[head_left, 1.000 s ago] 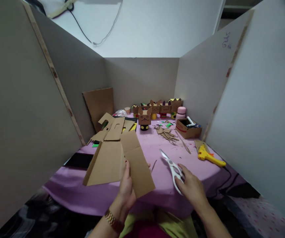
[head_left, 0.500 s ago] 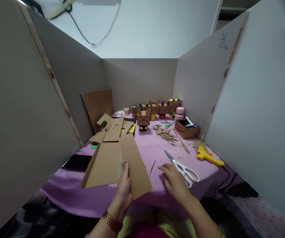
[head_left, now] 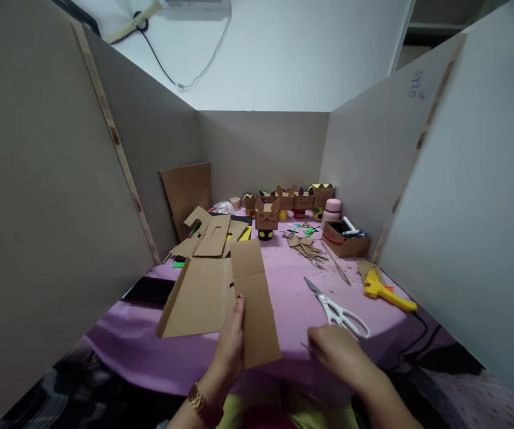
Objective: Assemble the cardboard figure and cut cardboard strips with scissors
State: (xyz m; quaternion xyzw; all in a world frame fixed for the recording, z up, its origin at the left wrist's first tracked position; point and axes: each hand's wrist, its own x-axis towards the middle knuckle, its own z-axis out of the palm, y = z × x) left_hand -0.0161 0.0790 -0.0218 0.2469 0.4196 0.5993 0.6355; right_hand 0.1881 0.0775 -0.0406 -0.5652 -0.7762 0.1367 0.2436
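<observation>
My left hand (head_left: 229, 341) grips a folded piece of cardboard (head_left: 257, 310) by its left edge, thumb on top, holding it above the table's front edge. A larger flat cardboard sheet (head_left: 198, 295) lies just behind and left of that hand. My right hand (head_left: 335, 347) is closed, with the end of a thin dark strip (head_left: 305, 346) poking out from its fingers. White-handled scissors (head_left: 335, 310) rest on the purple cloth just beyond my right hand, blades pointing away.
A yellow glue gun (head_left: 386, 292) lies at the right, its cord hanging off the table. Behind are cardboard scraps (head_left: 306, 247), a box of markers (head_left: 346, 241), a pink bottle (head_left: 331, 211) and several cardboard animal figures (head_left: 266, 217). A black flat object (head_left: 149, 292) lies left.
My right hand has closed on the thin strip that lay on the cloth and drawn it toward me. The cardboard in my left hand has turned a little more upright. The view has shifted slightly.
</observation>
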